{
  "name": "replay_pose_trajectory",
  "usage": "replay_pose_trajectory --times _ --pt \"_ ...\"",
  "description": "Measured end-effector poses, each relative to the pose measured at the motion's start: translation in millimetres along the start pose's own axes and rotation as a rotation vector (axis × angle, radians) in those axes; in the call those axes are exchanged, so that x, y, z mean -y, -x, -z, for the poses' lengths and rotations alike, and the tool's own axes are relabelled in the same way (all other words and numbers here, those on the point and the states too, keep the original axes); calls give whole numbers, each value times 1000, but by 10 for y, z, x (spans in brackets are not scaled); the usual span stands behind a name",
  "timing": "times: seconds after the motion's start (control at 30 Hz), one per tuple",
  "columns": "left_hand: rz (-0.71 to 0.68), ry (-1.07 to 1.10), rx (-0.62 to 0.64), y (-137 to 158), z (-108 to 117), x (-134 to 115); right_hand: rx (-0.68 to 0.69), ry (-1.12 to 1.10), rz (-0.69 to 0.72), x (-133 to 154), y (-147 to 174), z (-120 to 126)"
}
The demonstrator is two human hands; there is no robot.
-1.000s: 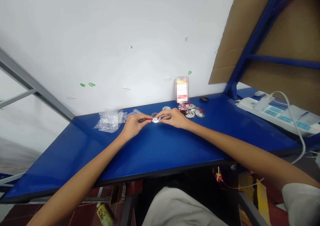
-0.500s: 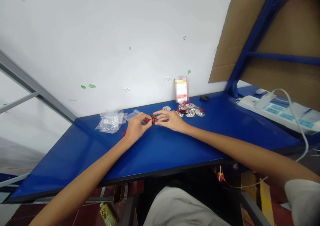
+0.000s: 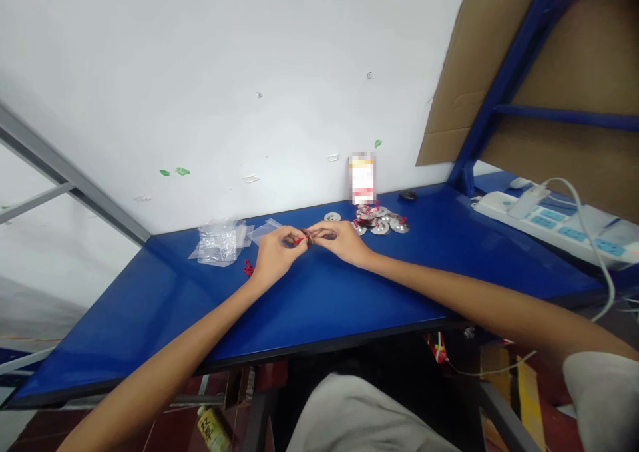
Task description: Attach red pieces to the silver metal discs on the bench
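My left hand (image 3: 272,253) pinches a small metal finger cymbal (image 3: 307,237) by its edge and red cord, above the blue table. My right hand (image 3: 345,243) meets it from the other side, thumb and fingertips closed on the same cymbal. The fingers cover much of the disc, so how the cord runs through it is hidden. Behind the right hand lies a single cymbal (image 3: 332,217) with no cord visible on it. To its right is a pile of cymbals (image 3: 380,227) with red cords. Loose red cord (image 3: 248,267) rests beside my left wrist.
Clear plastic bags (image 3: 218,245) lie on the blue table (image 3: 319,305) at the left. A blurred card (image 3: 362,180) leans on the wall. A round black object (image 3: 408,195) sits near it. At the right is a white power strip (image 3: 559,227) with a cable.
My right fingers, apart around the cymbal before, have closed onto it. The cymbal has turned more edge-on between the hands. Both arms stay nearly in place.
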State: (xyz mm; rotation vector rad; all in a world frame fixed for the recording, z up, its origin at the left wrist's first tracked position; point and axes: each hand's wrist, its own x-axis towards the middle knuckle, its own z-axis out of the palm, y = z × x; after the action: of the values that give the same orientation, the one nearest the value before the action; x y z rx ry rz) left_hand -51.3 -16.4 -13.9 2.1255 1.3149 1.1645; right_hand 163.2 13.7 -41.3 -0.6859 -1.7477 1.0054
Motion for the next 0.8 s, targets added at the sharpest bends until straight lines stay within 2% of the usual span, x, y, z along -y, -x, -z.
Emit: replay_pose_trajectory --times 0.13,0.23,0.37,0.53,0.63,0.7,0.8 --pt "122 142 43 -17 -2 0 26 248 179 31 13 18" --pt "236 308 128 -39 32 8 51 429 314 7 25 54" --pt "328 485 211 -69 63 48 31 517 361 -65 31 104" --pt "401 543 224 -69 58 111 60 604 399 -5 39 141" --pt "329 528 225 -62 63 83 54 701 375 94 23 155" --pt "186 425 193 -57 65 28 62 748 349 145 0 164" --pt "-63 140 145 -49 56 -57 103 726 318 190 -35 178"
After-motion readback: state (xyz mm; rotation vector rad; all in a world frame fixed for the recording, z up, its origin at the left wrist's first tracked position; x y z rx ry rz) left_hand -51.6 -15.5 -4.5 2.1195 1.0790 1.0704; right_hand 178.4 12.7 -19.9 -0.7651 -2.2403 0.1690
